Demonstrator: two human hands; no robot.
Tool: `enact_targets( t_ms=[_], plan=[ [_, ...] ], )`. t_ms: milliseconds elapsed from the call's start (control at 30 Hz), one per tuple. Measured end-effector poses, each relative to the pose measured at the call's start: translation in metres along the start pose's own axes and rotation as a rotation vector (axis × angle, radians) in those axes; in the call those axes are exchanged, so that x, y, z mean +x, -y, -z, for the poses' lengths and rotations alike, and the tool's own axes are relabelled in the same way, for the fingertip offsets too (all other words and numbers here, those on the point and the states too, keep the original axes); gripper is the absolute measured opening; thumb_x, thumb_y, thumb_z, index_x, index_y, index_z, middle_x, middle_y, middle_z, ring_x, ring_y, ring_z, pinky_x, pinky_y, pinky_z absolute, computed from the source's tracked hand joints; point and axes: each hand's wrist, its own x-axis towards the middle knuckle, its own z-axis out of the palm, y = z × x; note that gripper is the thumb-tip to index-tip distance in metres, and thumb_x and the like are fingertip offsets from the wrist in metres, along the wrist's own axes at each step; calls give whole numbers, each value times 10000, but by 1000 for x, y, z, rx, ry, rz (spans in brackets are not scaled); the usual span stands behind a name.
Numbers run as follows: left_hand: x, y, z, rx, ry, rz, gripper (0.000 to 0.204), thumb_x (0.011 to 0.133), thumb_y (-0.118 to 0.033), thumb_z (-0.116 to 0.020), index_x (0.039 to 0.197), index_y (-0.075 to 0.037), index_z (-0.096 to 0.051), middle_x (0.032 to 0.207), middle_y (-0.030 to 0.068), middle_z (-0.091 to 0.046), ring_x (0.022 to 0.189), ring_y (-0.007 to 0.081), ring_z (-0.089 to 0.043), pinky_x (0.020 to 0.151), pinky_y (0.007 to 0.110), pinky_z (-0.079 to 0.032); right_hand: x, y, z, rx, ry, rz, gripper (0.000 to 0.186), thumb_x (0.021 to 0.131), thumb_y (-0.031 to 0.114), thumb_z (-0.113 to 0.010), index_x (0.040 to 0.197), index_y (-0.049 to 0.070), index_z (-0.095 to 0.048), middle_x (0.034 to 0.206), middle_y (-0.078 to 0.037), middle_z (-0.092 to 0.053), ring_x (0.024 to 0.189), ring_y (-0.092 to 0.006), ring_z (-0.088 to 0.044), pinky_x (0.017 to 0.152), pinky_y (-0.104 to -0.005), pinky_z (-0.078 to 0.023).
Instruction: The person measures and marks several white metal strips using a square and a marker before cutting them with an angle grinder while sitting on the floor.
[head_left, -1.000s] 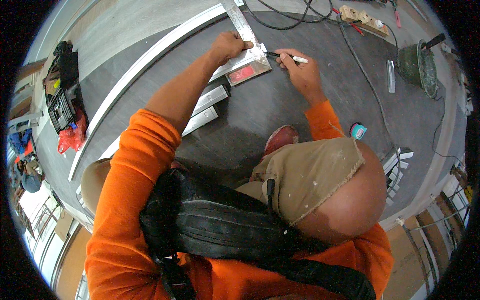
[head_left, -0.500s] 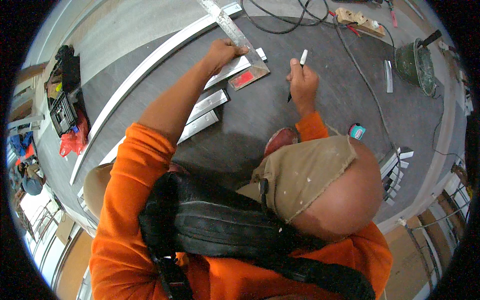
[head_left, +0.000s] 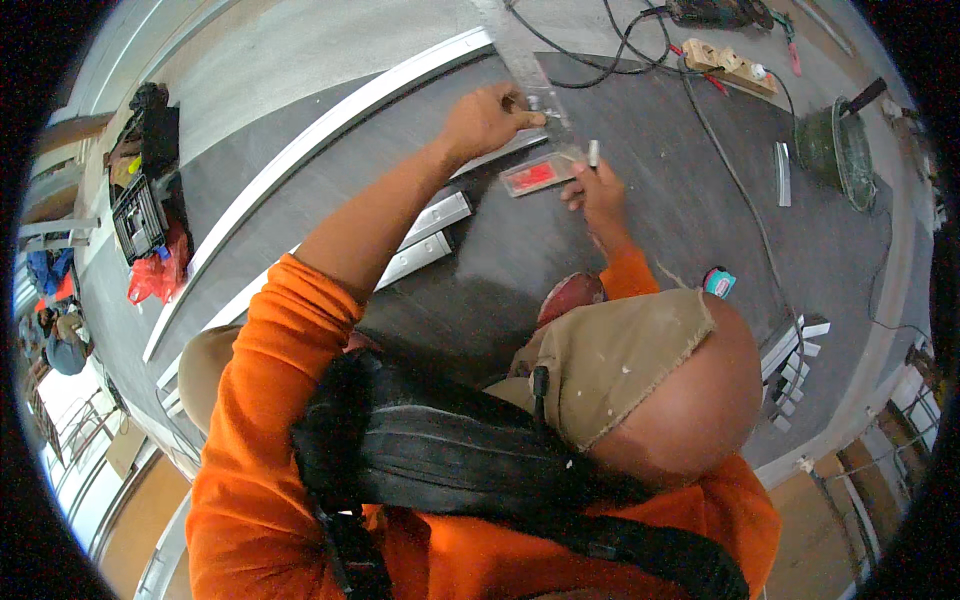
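My left hand [head_left: 483, 125] grips the worn metal try square [head_left: 520, 55] over white profile strips. The square’s blade runs upward; its handle, with a red patch [head_left: 533, 176], lies angled toward my right hand [head_left: 603, 205]. That hand holds a black marker with a white end [head_left: 594, 152], its fingertips at the end of the square’s handle. Two short white strips [head_left: 418, 258] lie below, and a long white strip [head_left: 300, 150] curves in the fisheye view to the left. My red shoe [head_left: 567, 296] shows below my right hand.
Cables [head_left: 740, 190] loop near a wooden socket block [head_left: 728, 66] and a power tool [head_left: 718, 14]. A dark bucket [head_left: 832, 150] and tape measure [head_left: 719, 282] are right, with cut strips [head_left: 795, 360]. A black crate [head_left: 138, 220] and red bag [head_left: 158, 276] sit left; a person [head_left: 65, 345] is far left.
My left hand and the square have moved right, the square changing angle. My right hand first drew back from the strip, then rose again to the square’s handle, the marker still in it.
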Motion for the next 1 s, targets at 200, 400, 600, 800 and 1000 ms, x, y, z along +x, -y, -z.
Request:
enact_targets(
  t_ms=[200,400,600,800,1000],
  plan=[
    [-34,48,9,640,176,-196,574,801,-448,-770,1202,-65,-624,1107,206,-699,1040,391,-665,884,472,-543,-11,7,40,135,-171,10,306,1004,297,-566,1106,13,-619,862,-49,-652,627,-108,-591,553,-258,-468],
    [-41,50,50,1018,791,-79,542,709,-290,-852,1172,-68,-680,1113,123,-728,1101,320,-671,898,440,-547,-5,7,56,238,-214,56,316,1011,303,-556,1108,9,-620,860,-55,-654,653,-109,-607,552,-260,-472],
    [29,84,117,869,-133,-186,684,825,-306,-758,1405,-120,-445,1288,163,-592,1103,372,-646,865,476,-565,-3,14,40,159,-163,-10,299,1013,276,-554,1118,4,-621,868,-54,-654,671,-112,-618,555,-261,-480],
    [21,70,62,735,84,-34,577,809,-303,-763,1322,-126,-569,1242,182,-630,1156,373,-619,941,471,-528,4,28,10,83,11,-18,298,1007,256,-554,1138,-5,-619,865,-43,-645,659,-102,-601,541,-250,-460],
    [-7,50,24,369,183,-71,519,836,-250,-744,1309,-80,-613,1236,153,-666,1090,305,-659,963,411,-503,11,6,-25,95,142,-93,303,1013,270,-531,1158,22,-628,857,-29,-645,653,-101,-590,541,-263,-456]
  ],
)
